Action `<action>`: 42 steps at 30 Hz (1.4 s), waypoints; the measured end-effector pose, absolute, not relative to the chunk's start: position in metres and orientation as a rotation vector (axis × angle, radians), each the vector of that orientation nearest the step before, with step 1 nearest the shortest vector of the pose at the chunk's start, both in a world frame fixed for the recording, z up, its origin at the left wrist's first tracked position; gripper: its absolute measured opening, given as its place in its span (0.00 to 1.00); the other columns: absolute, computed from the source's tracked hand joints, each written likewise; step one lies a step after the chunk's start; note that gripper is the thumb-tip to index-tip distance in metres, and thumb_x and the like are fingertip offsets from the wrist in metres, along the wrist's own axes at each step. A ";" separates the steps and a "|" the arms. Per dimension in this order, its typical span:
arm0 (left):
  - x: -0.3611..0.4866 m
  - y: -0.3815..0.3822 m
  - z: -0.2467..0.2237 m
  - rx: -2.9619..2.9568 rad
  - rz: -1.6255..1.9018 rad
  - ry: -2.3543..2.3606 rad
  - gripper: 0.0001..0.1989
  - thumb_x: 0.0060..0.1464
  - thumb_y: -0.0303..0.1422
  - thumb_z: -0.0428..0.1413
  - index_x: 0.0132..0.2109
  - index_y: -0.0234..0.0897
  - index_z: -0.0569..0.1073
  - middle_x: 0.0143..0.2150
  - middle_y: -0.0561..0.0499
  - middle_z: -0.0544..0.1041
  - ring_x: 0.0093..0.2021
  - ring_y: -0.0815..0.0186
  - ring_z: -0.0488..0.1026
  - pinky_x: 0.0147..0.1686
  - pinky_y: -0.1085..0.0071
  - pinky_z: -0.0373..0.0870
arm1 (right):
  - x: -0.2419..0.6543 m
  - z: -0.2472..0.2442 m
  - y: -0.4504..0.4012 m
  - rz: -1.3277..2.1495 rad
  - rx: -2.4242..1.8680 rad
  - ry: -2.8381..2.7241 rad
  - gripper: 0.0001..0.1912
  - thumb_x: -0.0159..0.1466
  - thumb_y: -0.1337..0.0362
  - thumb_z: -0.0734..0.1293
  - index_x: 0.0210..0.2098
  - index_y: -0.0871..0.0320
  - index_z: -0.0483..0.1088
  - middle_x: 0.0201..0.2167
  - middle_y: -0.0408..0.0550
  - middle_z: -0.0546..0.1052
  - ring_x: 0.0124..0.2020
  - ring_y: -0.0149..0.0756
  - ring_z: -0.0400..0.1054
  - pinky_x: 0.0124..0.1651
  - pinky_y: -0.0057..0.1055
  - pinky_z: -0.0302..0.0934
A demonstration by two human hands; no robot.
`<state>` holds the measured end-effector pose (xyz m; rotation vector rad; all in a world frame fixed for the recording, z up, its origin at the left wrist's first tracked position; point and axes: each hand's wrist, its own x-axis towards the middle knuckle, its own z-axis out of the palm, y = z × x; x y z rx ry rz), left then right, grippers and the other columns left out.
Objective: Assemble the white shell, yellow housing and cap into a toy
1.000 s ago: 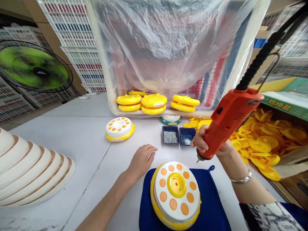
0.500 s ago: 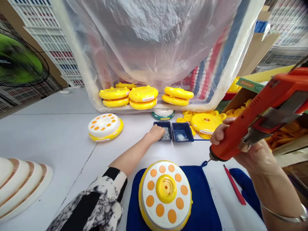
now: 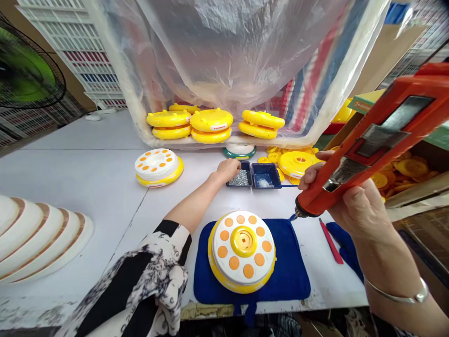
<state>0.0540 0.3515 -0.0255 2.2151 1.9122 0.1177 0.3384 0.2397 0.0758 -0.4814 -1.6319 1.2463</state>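
The right hand [image 3: 361,206] is clamping around an orange electric drill [image 3: 315,196], its chuck hovering just beside the upper right corner of a padded blue mat [image 3: 291,267]; the left hand [image 3: 228,171] is curling over a navy tray [image 3: 229,184] of small metal pieces [image 3: 239,178], its grip unclear; a white-and-yellow plastic disc [image 3: 242,248] is sitting on the mat, lower middle of the frame; open tabletop [image 3: 105,187] is stretching to the left.

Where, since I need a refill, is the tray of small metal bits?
The dark blue tray of small metal bits sits mid-table in the head view, beyond the blue mat, at the left hand, with a second blue tray to its right.
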 end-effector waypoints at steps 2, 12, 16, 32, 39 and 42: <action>0.051 0.352 -0.023 2.184 0.176 1.930 0.16 0.63 0.39 0.57 0.54 0.35 0.71 0.53 0.44 0.73 0.49 0.58 0.74 0.48 0.55 0.74 | 0.338 0.077 0.233 1.224 -0.506 -1.641 0.29 0.60 0.43 0.70 0.54 0.52 0.69 0.38 0.51 0.74 0.37 0.42 0.69 0.41 0.39 0.66; 0.050 0.311 0.009 2.126 0.534 1.817 0.11 0.63 0.37 0.57 0.46 0.33 0.74 0.45 0.47 0.77 0.43 0.62 0.75 0.45 0.60 0.74 | 0.330 0.087 0.210 1.223 -0.503 -1.556 0.22 0.58 0.49 0.74 0.48 0.51 0.72 0.46 0.52 0.73 0.34 0.40 0.70 0.34 0.37 0.68; 0.043 0.233 0.033 2.098 0.747 1.696 0.06 0.60 0.29 0.54 0.40 0.35 0.76 0.37 0.52 0.79 0.35 0.67 0.74 0.38 0.72 0.70 | 0.325 0.088 0.210 1.230 -0.426 -1.555 0.23 0.58 0.46 0.72 0.48 0.49 0.71 0.37 0.49 0.73 0.30 0.40 0.69 0.31 0.37 0.67; 0.104 0.071 -0.010 2.096 1.064 1.424 0.11 0.66 0.34 0.50 0.37 0.40 0.73 0.33 0.50 0.78 0.32 0.66 0.74 0.32 0.71 0.69 | 0.271 0.095 0.171 1.276 -0.341 -1.615 0.11 0.60 0.55 0.72 0.40 0.52 0.73 0.41 0.49 0.76 0.28 0.35 0.66 0.31 0.35 0.67; 0.115 0.086 -0.013 2.110 1.126 1.369 0.11 0.66 0.37 0.51 0.35 0.39 0.71 0.31 0.53 0.77 0.30 0.68 0.72 0.30 0.72 0.66 | 0.266 0.099 0.159 1.409 -0.260 -1.526 0.09 0.58 0.58 0.74 0.33 0.52 0.71 0.35 0.43 0.75 0.26 0.31 0.64 0.32 0.32 0.63; 0.118 0.089 -0.014 2.115 1.149 1.378 0.12 0.67 0.38 0.51 0.34 0.39 0.71 0.29 0.53 0.76 0.27 0.69 0.71 0.28 0.73 0.64 | 0.267 0.100 0.157 1.445 -0.245 -1.494 0.09 0.57 0.60 0.75 0.35 0.50 0.72 0.34 0.43 0.75 0.26 0.31 0.65 0.31 0.31 0.61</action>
